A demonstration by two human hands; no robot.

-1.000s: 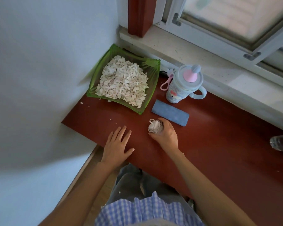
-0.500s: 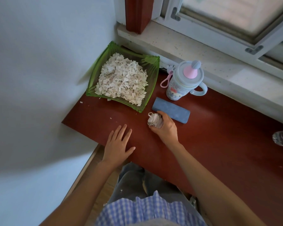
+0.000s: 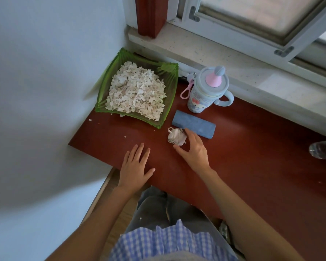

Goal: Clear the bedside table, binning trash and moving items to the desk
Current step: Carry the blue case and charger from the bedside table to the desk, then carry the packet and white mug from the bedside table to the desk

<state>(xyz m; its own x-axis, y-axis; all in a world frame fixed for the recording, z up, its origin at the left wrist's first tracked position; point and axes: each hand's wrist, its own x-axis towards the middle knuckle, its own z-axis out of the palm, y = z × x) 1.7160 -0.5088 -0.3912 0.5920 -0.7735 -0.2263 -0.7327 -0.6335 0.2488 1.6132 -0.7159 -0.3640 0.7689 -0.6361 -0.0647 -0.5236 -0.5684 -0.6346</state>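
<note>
Your right hand gripped the coiled white charger; your left hand lay flat, released, on the worktop. Beyond them, the scrap-filled green tray, blue case and sippy cup remained uncleared.

pale blue wall; speckled sill; window frame
</note>
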